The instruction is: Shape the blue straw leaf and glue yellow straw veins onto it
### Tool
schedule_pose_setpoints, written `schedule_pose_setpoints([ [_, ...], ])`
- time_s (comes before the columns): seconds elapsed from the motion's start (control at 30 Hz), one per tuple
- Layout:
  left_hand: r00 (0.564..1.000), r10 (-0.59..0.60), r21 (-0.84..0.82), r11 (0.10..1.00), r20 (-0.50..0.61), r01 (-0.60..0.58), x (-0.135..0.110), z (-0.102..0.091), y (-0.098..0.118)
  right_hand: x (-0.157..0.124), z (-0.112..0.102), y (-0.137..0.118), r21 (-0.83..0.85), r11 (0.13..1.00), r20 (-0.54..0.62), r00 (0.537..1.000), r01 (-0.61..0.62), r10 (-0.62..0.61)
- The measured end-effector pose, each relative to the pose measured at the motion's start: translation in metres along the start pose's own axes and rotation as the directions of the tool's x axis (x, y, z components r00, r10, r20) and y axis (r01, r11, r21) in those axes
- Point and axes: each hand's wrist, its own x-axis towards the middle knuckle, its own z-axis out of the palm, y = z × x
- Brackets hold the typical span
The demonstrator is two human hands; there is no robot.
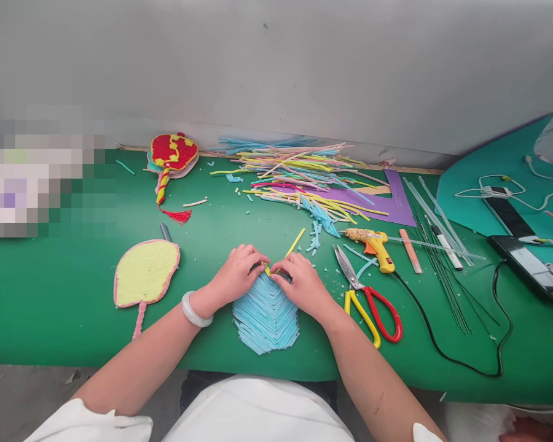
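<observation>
A light-blue leaf-shaped panel, built of slanting pipe-cleaner strips, lies on the green table in front of me. At its top edge, my left hand pinches one end of a yellow pipe cleaner. My right hand has its fingers closed on the same strip, close beside the left. The strip's free end sticks up past the right hand. Fingertips partly cover the spot where yellow meets blue.
Scissors and a yellow glue gun with a black cord lie to the right. Loose pipe cleaners are heaped at the back. A yellow fan and a red fan are on the left; green wires lie far right.
</observation>
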Motion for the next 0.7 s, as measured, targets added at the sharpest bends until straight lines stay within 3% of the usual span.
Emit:
schedule_pose_setpoints([
  [0.7,0.999,-0.036,0.057,0.998,0.024,0.035,0.0011,0.0006,-0.0020,-0.0004,0.0003,0.0001,-0.019,1.000,0.056,0.998,-0.024,0.025],
])
